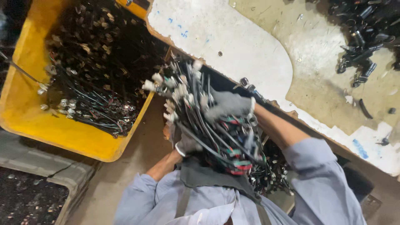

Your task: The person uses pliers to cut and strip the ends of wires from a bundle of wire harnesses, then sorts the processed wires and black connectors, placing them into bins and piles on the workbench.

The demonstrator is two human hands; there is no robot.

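I hold a thick bundle of black wire harnesses (208, 121) with white plug ends and some red and green wires against my chest. My right hand (229, 104), in a grey glove, grips the top of the bundle near the workbench edge. My left hand (185, 143), also gloved, clasps the bundle from below and is partly hidden by wires. The white connectors (166, 83) point toward the yellow bin (62, 129). More harnesses hang below the bundle at my lap (271, 171).
The yellow bin at left holds several dark harnesses (91, 62) with metal terminals. A worn white and tan workbench (258, 50) spans the upper right, with a pile of black parts (366, 37) at its far corner. A grey concrete kerb (41, 166) lies lower left.
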